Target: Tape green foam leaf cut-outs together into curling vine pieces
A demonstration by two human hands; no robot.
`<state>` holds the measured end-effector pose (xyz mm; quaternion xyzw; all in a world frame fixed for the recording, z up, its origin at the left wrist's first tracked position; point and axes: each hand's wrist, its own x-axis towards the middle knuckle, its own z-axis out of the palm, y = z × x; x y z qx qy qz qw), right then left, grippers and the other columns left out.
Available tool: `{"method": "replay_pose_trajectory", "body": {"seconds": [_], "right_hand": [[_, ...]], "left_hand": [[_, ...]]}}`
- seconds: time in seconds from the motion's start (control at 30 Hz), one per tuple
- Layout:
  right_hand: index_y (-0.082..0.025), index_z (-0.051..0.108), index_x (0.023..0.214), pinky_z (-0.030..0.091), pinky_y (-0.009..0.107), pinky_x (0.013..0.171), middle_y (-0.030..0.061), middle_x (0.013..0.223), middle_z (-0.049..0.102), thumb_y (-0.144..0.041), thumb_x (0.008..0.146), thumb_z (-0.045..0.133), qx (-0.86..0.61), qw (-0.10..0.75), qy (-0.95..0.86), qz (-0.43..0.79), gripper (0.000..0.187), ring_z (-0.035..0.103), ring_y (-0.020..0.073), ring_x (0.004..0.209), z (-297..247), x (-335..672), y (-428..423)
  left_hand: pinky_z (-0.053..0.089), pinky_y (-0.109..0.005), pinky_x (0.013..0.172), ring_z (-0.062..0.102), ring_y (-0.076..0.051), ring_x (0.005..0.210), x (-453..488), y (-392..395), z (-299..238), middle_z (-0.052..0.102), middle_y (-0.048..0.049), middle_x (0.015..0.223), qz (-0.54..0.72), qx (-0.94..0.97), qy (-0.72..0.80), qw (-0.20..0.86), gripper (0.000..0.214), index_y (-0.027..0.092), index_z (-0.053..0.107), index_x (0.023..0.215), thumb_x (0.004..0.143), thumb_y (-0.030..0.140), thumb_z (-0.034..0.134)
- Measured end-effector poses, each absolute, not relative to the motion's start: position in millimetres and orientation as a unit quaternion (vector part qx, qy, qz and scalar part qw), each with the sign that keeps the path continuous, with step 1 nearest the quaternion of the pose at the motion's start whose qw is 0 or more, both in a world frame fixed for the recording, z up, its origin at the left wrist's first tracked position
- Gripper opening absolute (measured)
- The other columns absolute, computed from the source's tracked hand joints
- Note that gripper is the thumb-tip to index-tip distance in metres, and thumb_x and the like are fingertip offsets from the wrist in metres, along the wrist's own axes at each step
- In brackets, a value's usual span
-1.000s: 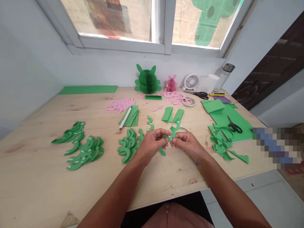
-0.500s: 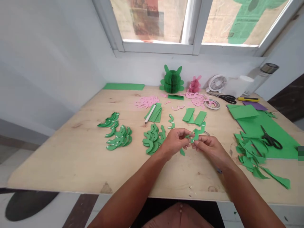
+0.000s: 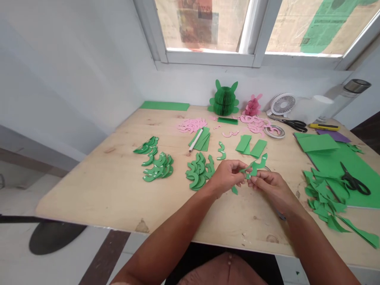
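Both my hands meet over the middle of the wooden table (image 3: 103,186). My left hand (image 3: 227,176) and my right hand (image 3: 268,185) pinch a curved green paper cut-out (image 3: 255,165) between their fingertips, and its upper end curls up to the right. The lower end of the green piece pokes out under my left hand. Just left of my left hand lies a pile of curved green paper pieces (image 3: 199,171). Two more piles of the same shapes (image 3: 154,162) lie further left.
Green paper scraps (image 3: 323,198), a green sheet (image 3: 335,162) and black scissors (image 3: 354,183) lie at right. Pink cut-outs (image 3: 191,125), a white pen (image 3: 196,139), a tape roll (image 3: 273,131), paper honeycomb figures (image 3: 224,99), a small fan (image 3: 282,104) and a bottle (image 3: 344,97) stand at the back.
My head has turned left, so the table and everything on it has slid right in view. My hands keep pinching the green cut-out in much the same pose.
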<state>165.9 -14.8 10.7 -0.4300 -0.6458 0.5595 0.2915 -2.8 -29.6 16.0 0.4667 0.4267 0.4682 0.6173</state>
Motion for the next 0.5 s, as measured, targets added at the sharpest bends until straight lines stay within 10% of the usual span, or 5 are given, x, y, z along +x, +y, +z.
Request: {"method": "replay_pose_trajectory", "body": {"seconds": [0.5], "right_hand": [[-0.018,0.063,0.067,0.039,0.027,0.059,0.0024,0.065,0.057,-0.043,0.08,0.058,-0.429,0.281,-0.665,0.542,0.028,0.05,0.015,0.063,4.5,170.2,-12.3]], "left_hand": [[0.043,-0.021,0.051,0.053,-0.008,0.052,-3.7,-27.7,13.7,0.059,-0.0005,0.062,0.458,0.466,0.429,0.624,0.021,0.012,0.067,0.081,0.063,0.01,0.058]]}}
